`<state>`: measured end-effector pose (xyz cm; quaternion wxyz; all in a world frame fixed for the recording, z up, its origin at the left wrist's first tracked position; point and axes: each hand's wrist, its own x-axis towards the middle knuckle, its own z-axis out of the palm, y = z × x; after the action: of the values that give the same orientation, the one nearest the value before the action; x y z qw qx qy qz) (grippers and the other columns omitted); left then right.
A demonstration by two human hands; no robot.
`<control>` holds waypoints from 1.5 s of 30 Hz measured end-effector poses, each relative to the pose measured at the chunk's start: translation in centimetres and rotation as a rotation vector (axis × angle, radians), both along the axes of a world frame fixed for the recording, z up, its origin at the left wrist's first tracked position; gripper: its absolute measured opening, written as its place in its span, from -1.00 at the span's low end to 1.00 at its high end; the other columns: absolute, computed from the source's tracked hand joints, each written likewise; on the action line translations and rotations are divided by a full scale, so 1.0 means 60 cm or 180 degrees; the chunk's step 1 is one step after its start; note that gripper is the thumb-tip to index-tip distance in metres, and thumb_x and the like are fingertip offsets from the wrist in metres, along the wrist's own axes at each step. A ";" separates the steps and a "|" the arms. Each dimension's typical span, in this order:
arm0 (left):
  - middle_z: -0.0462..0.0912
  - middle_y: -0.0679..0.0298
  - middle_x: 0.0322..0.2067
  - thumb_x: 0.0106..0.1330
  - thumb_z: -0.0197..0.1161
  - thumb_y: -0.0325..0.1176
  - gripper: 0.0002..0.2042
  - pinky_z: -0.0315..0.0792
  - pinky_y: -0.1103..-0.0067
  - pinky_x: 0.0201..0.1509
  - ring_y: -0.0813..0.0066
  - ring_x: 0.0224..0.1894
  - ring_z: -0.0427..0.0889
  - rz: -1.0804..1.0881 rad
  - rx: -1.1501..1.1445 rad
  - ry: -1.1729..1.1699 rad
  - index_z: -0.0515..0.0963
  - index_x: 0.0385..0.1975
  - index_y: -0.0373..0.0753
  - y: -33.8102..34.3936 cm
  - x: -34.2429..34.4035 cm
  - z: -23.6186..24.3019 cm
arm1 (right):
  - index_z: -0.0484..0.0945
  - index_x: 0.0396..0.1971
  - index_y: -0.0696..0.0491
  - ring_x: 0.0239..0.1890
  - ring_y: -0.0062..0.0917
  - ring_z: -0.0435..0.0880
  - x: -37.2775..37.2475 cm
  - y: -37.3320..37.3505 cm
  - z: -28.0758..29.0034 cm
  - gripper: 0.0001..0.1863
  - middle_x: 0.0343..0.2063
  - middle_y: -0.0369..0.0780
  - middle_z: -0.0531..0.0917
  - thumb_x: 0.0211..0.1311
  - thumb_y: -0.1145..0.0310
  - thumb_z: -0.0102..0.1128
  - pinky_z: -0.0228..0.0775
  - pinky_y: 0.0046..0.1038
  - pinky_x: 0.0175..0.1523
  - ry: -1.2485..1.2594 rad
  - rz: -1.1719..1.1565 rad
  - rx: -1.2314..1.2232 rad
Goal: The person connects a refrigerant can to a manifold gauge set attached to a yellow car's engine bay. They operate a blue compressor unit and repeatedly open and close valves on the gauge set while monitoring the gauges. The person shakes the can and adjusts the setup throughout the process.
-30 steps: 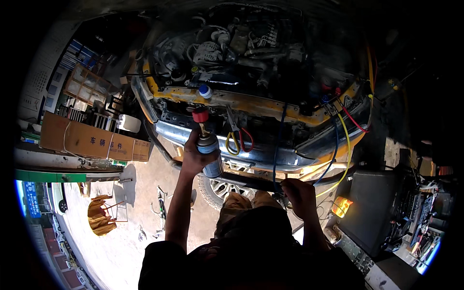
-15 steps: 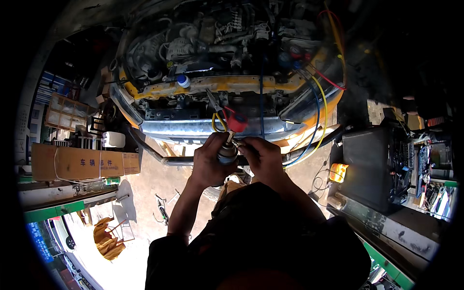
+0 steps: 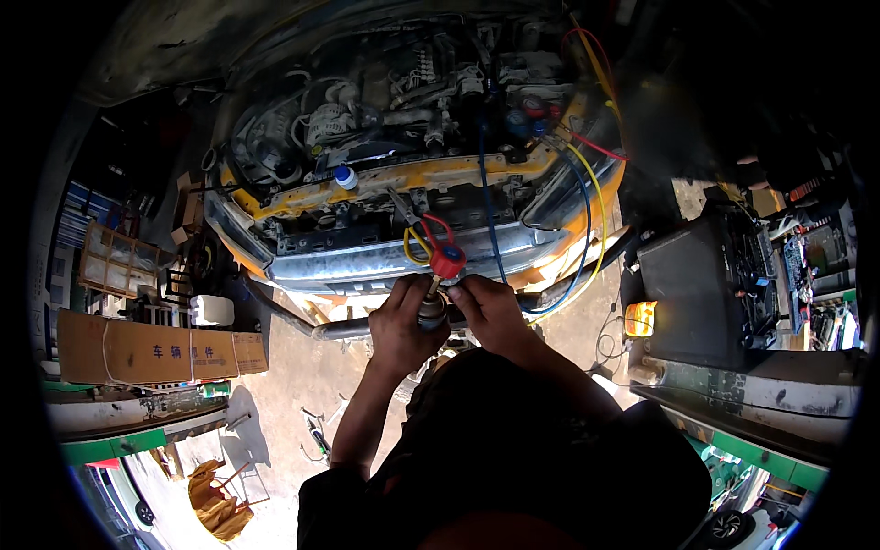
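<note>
Red valve knob [image 3: 447, 259] up top, keep your left hand [image 3: 403, 321] clamped around the small can [image 3: 431, 312] while your right hand [image 3: 490, 307] fingers pinch its fitting squarely.

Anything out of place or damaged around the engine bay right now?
The car's front is stripped: bare metal crossmember exposed below the open engine bay. Blue and yellow hoses drape loosely over the right corner. Both hands, left hand and right hand, grip a small can with a red valve. No spill is visible.
</note>
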<state>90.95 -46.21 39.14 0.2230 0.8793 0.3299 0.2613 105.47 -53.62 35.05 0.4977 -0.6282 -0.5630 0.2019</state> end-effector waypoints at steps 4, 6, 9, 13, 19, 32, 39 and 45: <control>0.53 0.18 -0.30 -0.19 0.29 -0.48 -0.57 0.50 0.40 -0.39 0.14 -0.36 0.60 -0.0041 -0.0093 -0.0330 0.45 -0.19 -0.22 -0.007 -0.006 -0.005 | 0.44 -0.42 0.21 -0.45 -0.41 0.64 -0.016 -0.012 0.021 -0.82 -0.56 -0.12 0.57 0.18 0.38 0.15 0.43 -0.49 -0.34 0.0535 -0.0110 -0.0066; 0.52 0.18 -0.31 -0.17 0.29 -0.48 -0.58 0.50 0.41 -0.39 0.16 -0.37 0.60 -0.0032 -0.0143 -0.0361 0.45 -0.19 -0.23 -0.012 -0.015 -0.012 | 0.45 -0.38 0.22 -0.45 -0.42 0.64 -0.015 -0.016 0.008 -0.80 -0.53 -0.12 0.59 0.16 0.37 0.17 0.43 -0.49 -0.33 0.0386 0.0042 -0.0285; 0.50 0.19 -0.17 -0.26 0.37 -0.40 -0.43 0.52 0.38 -0.34 0.15 -0.31 0.59 -0.0159 -0.0248 -0.0184 0.40 -0.09 -0.17 -0.013 -0.042 -0.042 | 0.49 -0.31 0.23 -0.44 -0.42 0.64 -0.030 -0.023 0.034 -0.77 -0.47 -0.09 0.61 0.18 0.36 0.15 0.44 -0.47 -0.31 0.0414 0.0070 -0.0515; 0.48 0.17 -0.15 -0.21 0.37 -0.42 -0.45 0.52 0.38 -0.31 0.12 -0.27 0.59 -0.0329 -0.0428 -0.0417 0.40 -0.09 -0.19 -0.016 -0.054 -0.067 | 0.46 -0.19 0.22 -0.38 -0.42 0.64 -0.045 -0.034 0.010 -0.73 -0.40 -0.08 0.63 0.18 0.37 0.15 0.44 -0.46 -0.27 0.0346 0.0010 -0.0943; 0.47 0.12 -0.14 -0.16 0.39 -0.42 -0.46 0.51 0.36 -0.25 0.06 -0.21 0.56 -0.0628 -0.0715 -0.0665 0.39 -0.08 -0.22 -0.011 -0.062 -0.110 | 0.51 -0.30 0.25 -0.37 -0.55 0.61 -0.070 -0.043 -0.001 -0.77 -0.44 -0.13 0.63 0.25 0.35 0.08 0.43 -0.50 -0.25 0.0674 -0.0152 -0.0957; 0.43 -0.04 0.02 0.17 -0.25 0.40 -0.09 0.26 0.31 0.16 0.14 0.06 0.43 -0.0174 -0.5876 -0.2467 0.11 0.20 -0.42 0.068 -0.043 -0.182 | 0.51 -0.23 0.13 -0.31 -0.23 0.60 -0.107 -0.083 -0.067 -0.67 -0.43 -0.04 0.60 0.29 0.15 -0.02 0.38 -0.28 -0.17 0.0050 0.0172 -0.1444; 0.61 -0.12 -0.43 0.22 -0.45 0.37 -0.12 0.38 0.27 -0.06 0.03 -0.34 0.63 -0.3004 -0.4184 -0.1737 0.39 -0.02 -0.46 0.043 -0.069 -0.034 | 0.55 -0.32 0.21 -0.56 -0.62 0.41 -0.021 -0.073 -0.070 -0.58 -0.65 -0.31 0.48 0.34 0.10 -0.06 0.28 -0.51 -0.37 0.1695 -0.0758 -0.1636; 0.47 -0.12 -0.09 0.10 -0.35 0.47 -0.01 0.30 0.17 0.11 -0.04 -0.11 0.53 -0.0704 -0.6637 -0.2262 0.21 0.07 -0.53 0.010 -0.100 -0.209 | 0.52 -0.21 0.10 -0.43 -0.09 0.56 -0.110 -0.089 0.019 -0.67 -0.50 0.03 0.58 0.25 0.14 -0.01 0.42 -0.23 -0.30 -0.0325 -0.0092 -0.0731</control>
<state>84.97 -45.61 26.58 0.9584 0.1600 0.2251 0.0715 98.90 -58.98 36.20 0.3960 -0.6985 -0.5517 0.2256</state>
